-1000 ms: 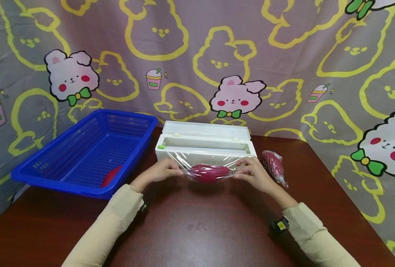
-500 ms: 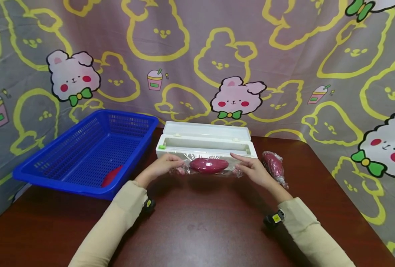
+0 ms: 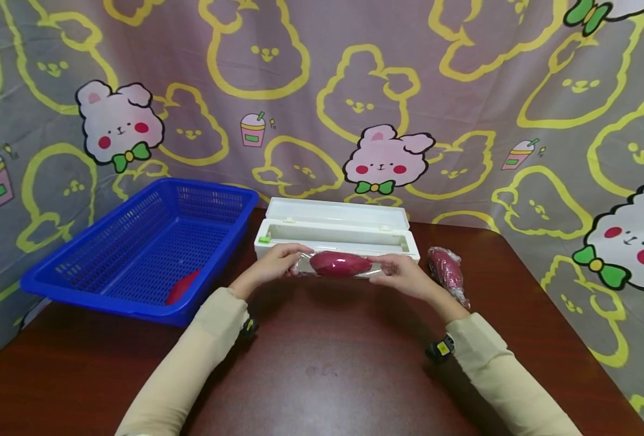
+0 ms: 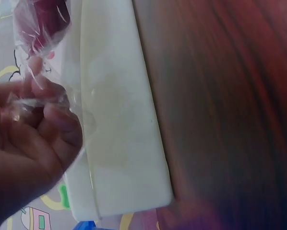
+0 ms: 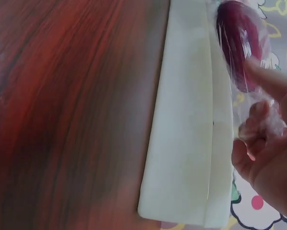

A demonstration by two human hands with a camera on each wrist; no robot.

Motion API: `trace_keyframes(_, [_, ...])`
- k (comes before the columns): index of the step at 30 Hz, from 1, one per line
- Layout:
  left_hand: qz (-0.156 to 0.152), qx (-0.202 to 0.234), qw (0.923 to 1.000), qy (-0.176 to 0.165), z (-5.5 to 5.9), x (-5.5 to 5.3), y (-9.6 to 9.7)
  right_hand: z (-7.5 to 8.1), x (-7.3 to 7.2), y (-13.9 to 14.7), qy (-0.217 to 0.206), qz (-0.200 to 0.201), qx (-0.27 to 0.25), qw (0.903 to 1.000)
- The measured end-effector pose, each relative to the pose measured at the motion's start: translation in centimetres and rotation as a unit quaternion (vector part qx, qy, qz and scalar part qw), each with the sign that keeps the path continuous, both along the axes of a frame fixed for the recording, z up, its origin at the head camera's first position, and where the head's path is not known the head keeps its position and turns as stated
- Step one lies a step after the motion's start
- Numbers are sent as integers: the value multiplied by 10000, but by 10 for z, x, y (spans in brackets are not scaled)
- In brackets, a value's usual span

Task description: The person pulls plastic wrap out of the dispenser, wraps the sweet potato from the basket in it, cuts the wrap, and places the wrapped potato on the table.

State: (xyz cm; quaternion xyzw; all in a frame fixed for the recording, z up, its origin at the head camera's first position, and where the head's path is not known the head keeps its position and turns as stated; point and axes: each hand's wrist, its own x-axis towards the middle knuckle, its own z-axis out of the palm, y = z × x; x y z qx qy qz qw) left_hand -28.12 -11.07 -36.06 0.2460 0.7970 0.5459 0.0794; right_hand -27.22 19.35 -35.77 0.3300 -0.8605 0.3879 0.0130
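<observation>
A smooth dark-red sweet potato (image 3: 339,264), wrapped in clear cling film, is held up in front of the white cling film box (image 3: 335,212). My left hand (image 3: 279,261) grips the gathered film (image 4: 30,103) at its left end with curled fingers. At the other end, my right hand (image 3: 406,277) has its lower fingers curled on bunched film (image 5: 273,120). Its index finger reaches along the red surface. In both wrist views the film is creased and bunched beside the fingers. The box's lid stands raised at the back.
A blue plastic basket (image 3: 137,312) stands at the left with another red sweet potato (image 3: 182,288) inside. To the right of the box lies a film-wrapped one (image 3: 446,269) on the brown table (image 3: 322,369). A patterned curtain (image 3: 289,48) hangs behind.
The film, stretched from the box a second ago, is now off it and gathered around the sweet potato. Both hands have risen slightly, and the right index finger has come down onto the piece.
</observation>
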Motion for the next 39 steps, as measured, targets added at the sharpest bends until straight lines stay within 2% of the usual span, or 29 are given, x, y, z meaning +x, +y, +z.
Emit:
trace_keyframes(3, [-150, -329, 9989, 312, -1, -2, -1, 2, -3, -5, 343, -115, 123, 9993])
trace_keyframes(7, [-295, -792, 9934, 773, -2, -5, -2, 3, -5, -10, 933, -208, 312, 9949])
trace_keyframes(10, [-217, -1150, 9865, 1145, -1, -7, -1, 3, -7, -14, 1346, -171, 419, 9899])
trace_keyframes(12, [-142, -1378, 9809, 1366, -1, -9, 2, 1, -9, -16, 1440, -195, 447, 9884])
trace_keyframes(14, [-58, -1628, 9745, 1542, 0, -10, 5, 0, -9, -17, 1364, -239, 397, 9896])
trace_keyframes(17, [47, -1870, 9697, 1570, 2, -9, 9, -5, -10, -18, 1138, -347, 312, 9924])
trace_keyframes(20, [228, -2063, 9680, 1410, 3, -7, 13, -10, -12, -17, 1058, -335, 250, 9935])
trace_keyframes(25, [490, -2395, 9611, 1288, 1, -3, 19, -18, -14, -17, 1470, -243, 490, 9876])
trace_keyframes(28, [534, -2648, 9523, 1416, -1, -1, 22, -20, -13, -18, 1807, -228, 750, 9804])
trace_keyframes(35, [463, -3208, 9181, 2280, -4, 1, 28, -19, -11, -23, 2537, -308, 1611, 9533])
trace_keyframes(39, [626, -3418, 9019, 2567, -9, 0, 31, -18, -10, -25, 2709, -195, 1797, 9455])
